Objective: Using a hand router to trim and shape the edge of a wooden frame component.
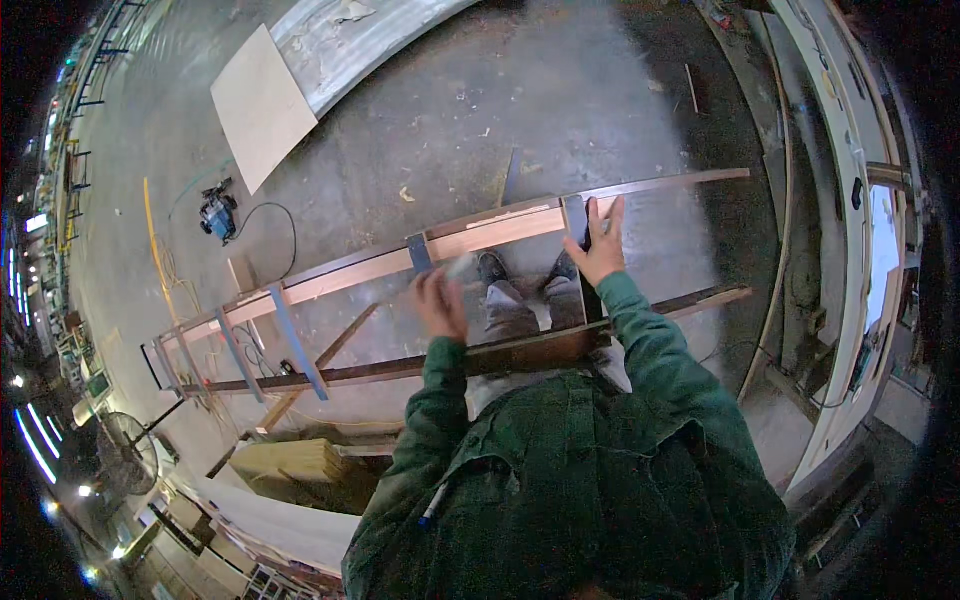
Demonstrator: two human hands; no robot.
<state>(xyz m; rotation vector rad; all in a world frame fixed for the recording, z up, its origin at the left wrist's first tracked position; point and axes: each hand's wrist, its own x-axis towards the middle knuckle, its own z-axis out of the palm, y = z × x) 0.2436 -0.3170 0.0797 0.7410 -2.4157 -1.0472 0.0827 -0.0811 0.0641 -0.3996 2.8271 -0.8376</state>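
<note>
A long ladder-like wooden frame spans the view in front of me, with a far rail (pixel 480 238), a dark near rail (pixel 400 366) and several crosspieces between them. My right hand (pixel 602 250) rests with fingers spread at the far end of a dark crosspiece (pixel 577 215), touching it near the far rail. Motion smears my left hand (pixel 440 303), which is above the frame beside another dark crosspiece (pixel 419 253). A pale blurred streak shows at its fingertips; whether it holds something I cannot make out. Farther left, a blue-grey crosspiece (pixel 297 343) joins both rails.
On the concrete floor beyond the frame sit a blue power tool (pixel 217 212) with a dark cord and a pale flat panel (pixel 262 108). Stacked tan boards (pixel 300 473) lie at the lower left, near a round fan (pixel 130 452). A long white-edged structure (pixel 845 200) runs along the right.
</note>
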